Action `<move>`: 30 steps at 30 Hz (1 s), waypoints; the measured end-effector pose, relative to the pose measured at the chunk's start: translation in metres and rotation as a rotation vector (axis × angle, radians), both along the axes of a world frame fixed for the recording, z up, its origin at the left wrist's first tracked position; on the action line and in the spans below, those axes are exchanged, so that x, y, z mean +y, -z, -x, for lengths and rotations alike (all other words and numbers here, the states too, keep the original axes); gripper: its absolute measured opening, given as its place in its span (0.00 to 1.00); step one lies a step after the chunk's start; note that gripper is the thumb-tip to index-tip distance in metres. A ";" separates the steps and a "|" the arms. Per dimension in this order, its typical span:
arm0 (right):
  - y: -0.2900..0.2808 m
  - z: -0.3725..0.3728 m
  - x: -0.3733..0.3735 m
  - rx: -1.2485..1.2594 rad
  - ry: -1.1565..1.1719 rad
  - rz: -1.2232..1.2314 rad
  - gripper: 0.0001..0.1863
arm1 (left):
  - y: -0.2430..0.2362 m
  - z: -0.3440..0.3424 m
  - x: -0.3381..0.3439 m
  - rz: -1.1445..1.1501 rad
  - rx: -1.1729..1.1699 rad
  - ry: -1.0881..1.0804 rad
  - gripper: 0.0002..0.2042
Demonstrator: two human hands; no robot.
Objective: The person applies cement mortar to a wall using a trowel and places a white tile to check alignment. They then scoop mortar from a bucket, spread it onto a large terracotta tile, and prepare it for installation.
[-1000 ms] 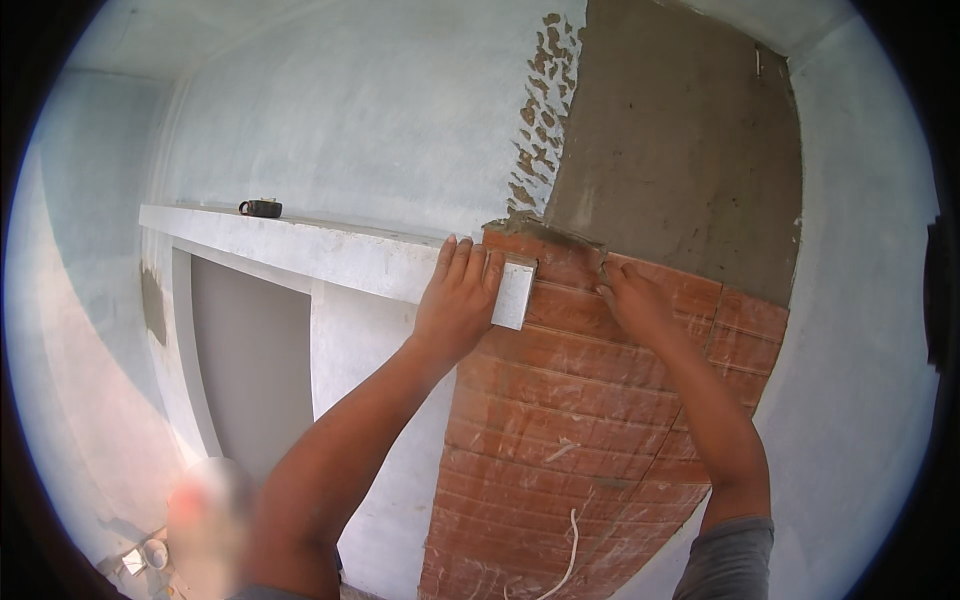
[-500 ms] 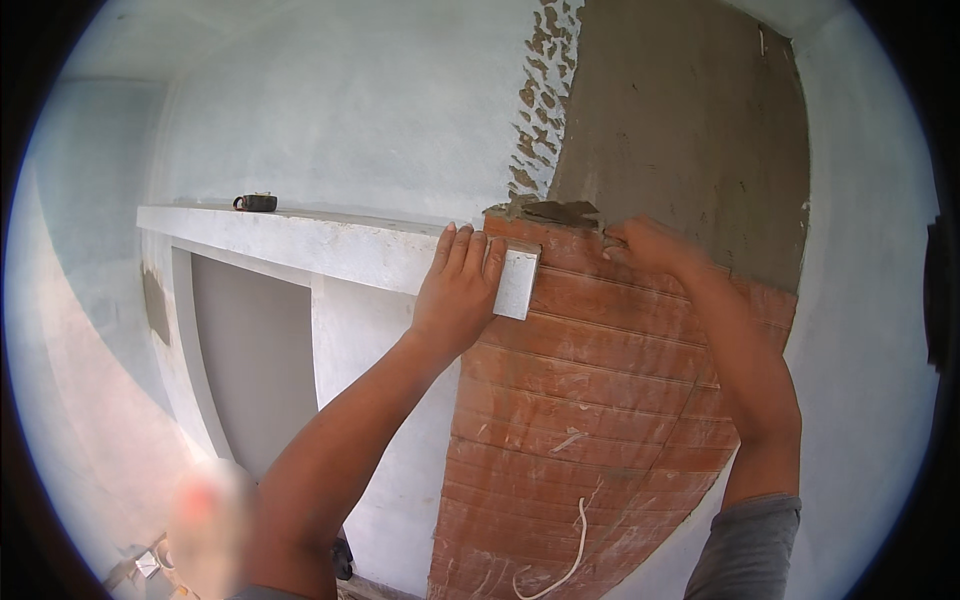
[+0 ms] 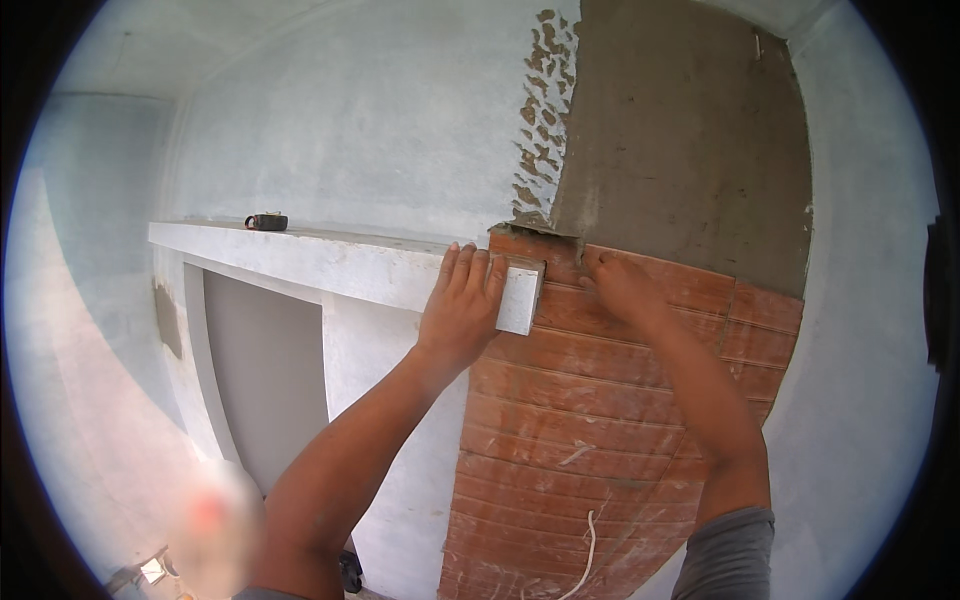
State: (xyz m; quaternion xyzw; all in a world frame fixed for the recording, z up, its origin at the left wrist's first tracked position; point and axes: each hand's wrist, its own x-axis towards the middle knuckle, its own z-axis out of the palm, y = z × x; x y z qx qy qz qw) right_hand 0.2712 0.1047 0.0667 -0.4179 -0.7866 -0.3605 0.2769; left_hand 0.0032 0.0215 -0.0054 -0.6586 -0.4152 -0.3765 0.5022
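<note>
My left hand [image 3: 465, 300] lies with its fingers stretched over the right end of the white ledge [image 3: 340, 262]. A pale, shiny rectangular piece [image 3: 517, 300] shows just beside those fingers, against the brown tiles [image 3: 590, 375]. My right hand [image 3: 625, 285] is closed at the top edge of the tiles, right of the left hand. A narrow dark part of a trowel [image 3: 583, 258] shows at its fingertips; most of the tool is hidden. A dark gap [image 3: 545, 233] runs along the tile top between the hands.
Grey mortar [image 3: 690, 140] covers the wall above the tiles, with a chipped strip [image 3: 543, 120] on its left. A small black tape measure [image 3: 267, 222] rests on the ledge. Below is a grey recessed panel [image 3: 265, 350]. A pale cable [image 3: 588, 550] hangs over the lower tiles.
My right hand has moved left and slightly down, closer to my left hand. The dark trowel blade seen over the tile edge no longer shows there. My left hand keeps its place on the ledge.
</note>
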 end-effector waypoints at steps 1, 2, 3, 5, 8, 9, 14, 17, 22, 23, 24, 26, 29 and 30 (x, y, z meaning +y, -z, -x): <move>-0.002 0.000 0.000 -0.037 0.013 0.022 0.17 | 0.000 0.000 0.002 -0.014 0.006 -0.009 0.45; -0.010 -0.002 -0.003 -0.074 0.028 0.043 0.17 | -0.002 0.000 0.002 -0.016 0.011 -0.013 0.46; -0.016 -0.003 -0.009 -0.112 0.042 0.070 0.17 | -0.003 -0.001 -0.001 -0.012 0.015 -0.017 0.46; -0.033 0.014 -0.025 -0.092 0.009 0.213 0.17 | 0.003 0.005 -0.001 0.014 0.021 -0.051 0.46; -0.075 0.001 -0.017 -0.139 -0.082 0.334 0.17 | -0.001 0.000 -0.002 0.007 0.010 -0.015 0.46; -0.084 -0.002 -0.011 -0.173 -0.141 0.359 0.17 | 0.001 0.000 0.000 0.009 0.000 -0.006 0.46; -0.070 -0.002 -0.019 0.010 -0.143 0.427 0.15 | 0.003 0.001 0.004 0.006 -0.011 -0.014 0.46; -0.052 0.004 -0.010 0.059 -0.157 0.242 0.15 | 0.003 0.002 0.004 -0.012 -0.005 -0.030 0.46; -0.005 0.018 0.017 -0.001 -0.140 -0.177 0.13 | 0.003 0.001 0.003 0.002 -0.010 -0.018 0.47; 0.003 0.020 0.019 0.001 -0.135 -0.188 0.13 | 0.003 0.001 0.003 0.008 -0.011 -0.010 0.47; 0.006 0.022 0.021 0.003 -0.135 -0.201 0.12 | 0.003 0.001 0.002 0.011 -0.012 -0.005 0.47; -0.002 0.023 0.021 0.013 -0.016 -0.078 0.13 | 0.002 -0.001 0.001 0.019 -0.013 0.008 0.47; -0.024 0.023 0.013 -0.010 0.035 -0.001 0.13 | 0.001 -0.002 0.002 0.010 -0.012 -0.021 0.47; -0.031 0.023 0.008 -0.023 0.028 0.006 0.13 | 0.001 -0.002 0.002 0.007 -0.011 -0.021 0.47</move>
